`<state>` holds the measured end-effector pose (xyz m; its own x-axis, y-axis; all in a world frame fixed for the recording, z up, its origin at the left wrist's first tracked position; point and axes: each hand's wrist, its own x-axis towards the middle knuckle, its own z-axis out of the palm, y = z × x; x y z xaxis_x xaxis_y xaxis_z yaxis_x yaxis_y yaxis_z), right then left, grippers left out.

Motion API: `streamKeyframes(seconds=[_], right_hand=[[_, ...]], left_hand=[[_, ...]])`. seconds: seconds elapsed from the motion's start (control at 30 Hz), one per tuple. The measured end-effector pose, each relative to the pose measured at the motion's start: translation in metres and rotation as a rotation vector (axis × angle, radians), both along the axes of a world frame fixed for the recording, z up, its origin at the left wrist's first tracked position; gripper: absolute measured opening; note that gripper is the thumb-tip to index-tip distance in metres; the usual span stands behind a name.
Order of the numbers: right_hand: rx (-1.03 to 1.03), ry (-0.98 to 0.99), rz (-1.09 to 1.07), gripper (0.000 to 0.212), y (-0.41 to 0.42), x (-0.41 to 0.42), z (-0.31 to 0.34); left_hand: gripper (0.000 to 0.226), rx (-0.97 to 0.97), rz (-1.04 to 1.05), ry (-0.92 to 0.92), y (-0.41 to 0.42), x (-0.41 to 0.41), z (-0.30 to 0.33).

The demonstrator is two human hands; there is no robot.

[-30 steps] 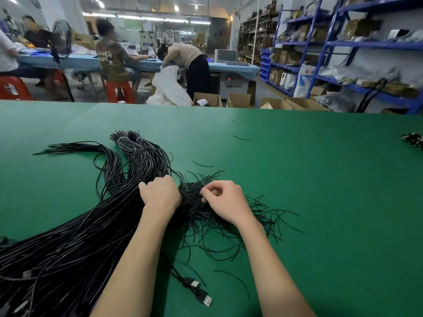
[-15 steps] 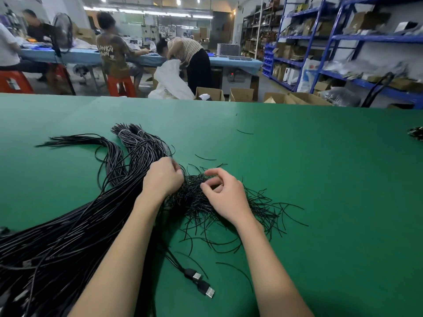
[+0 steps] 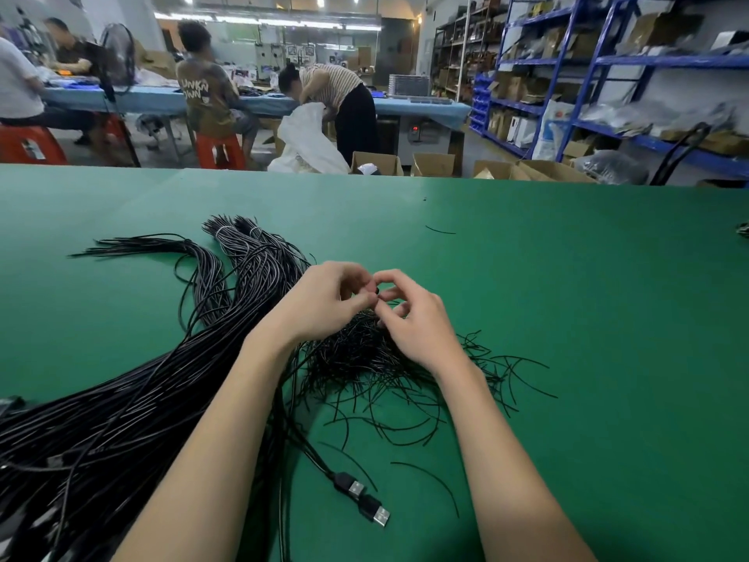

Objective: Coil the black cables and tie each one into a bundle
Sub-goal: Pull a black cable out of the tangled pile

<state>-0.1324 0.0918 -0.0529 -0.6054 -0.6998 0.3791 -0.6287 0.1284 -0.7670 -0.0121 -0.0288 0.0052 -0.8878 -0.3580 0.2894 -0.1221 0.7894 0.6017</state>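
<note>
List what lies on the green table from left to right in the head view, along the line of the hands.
Mass of long black cables → left hand → right hand → loose ends of the pile of short black ties → bare green table.

Only legible text was on back of a seated person's shirt (image 3: 204, 97): pale letters reading roughly "UNKN / OWN", first letter cut off by a fold. Labels on shelf boxes (image 3: 523, 129) and wall posters were too blurred to read.
</note>
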Motion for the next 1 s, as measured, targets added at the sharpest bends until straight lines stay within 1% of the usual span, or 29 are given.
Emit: streamKeyframes(seconds=[0.07,0.13,0.17,0.2,0.27,0.3,0.33,0.4,0.47,0.53,0.57,0.63,0.67,0.7,0.73,0.77,0.8,0.83,0.87,0.93,1.0], right_hand=[[0.053,0.087,-0.076,0.011,-0.002,-0.001,0.0],[0.118,0.139,-0.156,0.006,-0.002,-0.001,-0.001],[0.098,0.096,-0.182,0.004,-0.001,-0.003,-0.001],[0.023,-0.002,-0.208,0.005,0.002,-0.007,0.0],[-0.224,-0.269,-0.328,0.013,0.017,-0.022,0.009],[-0.327,-0.374,-0.395,0.015,0.029,-0.031,0.015],[-0.367,-0.416,-0.446,0.016,0.043,-0.041,0.021],[-0.268,-0.342,-0.492,0.012,0.068,-0.056,0.028],[-0.14,-0.239,-0.443,0.01,0.085,-0.061,0.032],[-0.078,-0.193,-0.308,0.001,0.097,-0.057,0.039],[-0.021,-0.158,-0.233,0.01,0.101,-0.052,0.045],[0.172,-0.11,-0.074,0.027,0.106,-0.044,0.054],[0.283,-0.12,0.011,0.031,0.106,-0.039,0.058],[0.386,-0.153,0.096,0.031,0.106,-0.033,0.061],[0.467,-0.18,0.161,0.025,0.105,-0.028,0.063],[0.505,-0.198,0.216,0.017,0.103,-0.024,0.062],[0.487,-0.225,0.267,0.016,0.102,-0.019,0.063],[0.413,-0.271,0.315,0.023,0.101,-0.016,0.062],[0.307,-0.33,0.362,0.029,0.1,-0.013,0.062],[0.073,-0.395,0.422,0.032,0.095,-0.01,0.057],[-0.047,-0.381,0.347,0.031,0.088,-0.013,0.05]], left_hand=[[0.002,-0.006,0.023,0.034,0.003,-0.003,-0.003],[0.013,0.019,0.048,0.017,0.005,-0.005,-0.004],[0.02,0.005,0.05,-0.06,0.004,-0.004,-0.004],[0.021,-0.036,0.045,-0.178,0.003,-0.002,-0.003],[0.007,-0.131,0.032,-0.397,0.0,0.002,0.0],[0.007,-0.17,0.047,-0.447,-0.002,0.004,0.001],[0.007,-0.189,0.077,-0.446,-0.002,0.005,0.002],[0.014,-0.177,0.17,-0.328,-0.001,0.0,0.002],[0.019,-0.132,0.254,-0.162,0.001,-0.008,0.0],[0.021,-0.111,0.285,0.004,0.005,-0.017,-0.005],[0.022,-0.114,0.279,0.065,0.007,-0.02,-0.007],[0.022,-0.131,0.255,0.12,0.013,-0.026,-0.013],[0.023,-0.138,0.244,0.134,0.016,-0.028,-0.015],[0.024,-0.143,0.232,0.146,0.018,-0.03,-0.018],[0.024,-0.148,0.217,0.159,0.019,-0.031,-0.02],[0.024,-0.144,0.195,0.172,0.019,-0.032,-0.022],[0.025,-0.111,0.167,0.19,0.018,-0.032,-0.024],[0.028,-0.02,0.141,0.214,0.017,-0.033,-0.025],[0.032,0.134,0.129,0.245,0.017,-0.033,-0.025],[0.046,0.541,0.196,0.314,0.017,-0.034,-0.021],[0.065,1.0,0.316,0.361,0.015,-0.034,-0.014]])
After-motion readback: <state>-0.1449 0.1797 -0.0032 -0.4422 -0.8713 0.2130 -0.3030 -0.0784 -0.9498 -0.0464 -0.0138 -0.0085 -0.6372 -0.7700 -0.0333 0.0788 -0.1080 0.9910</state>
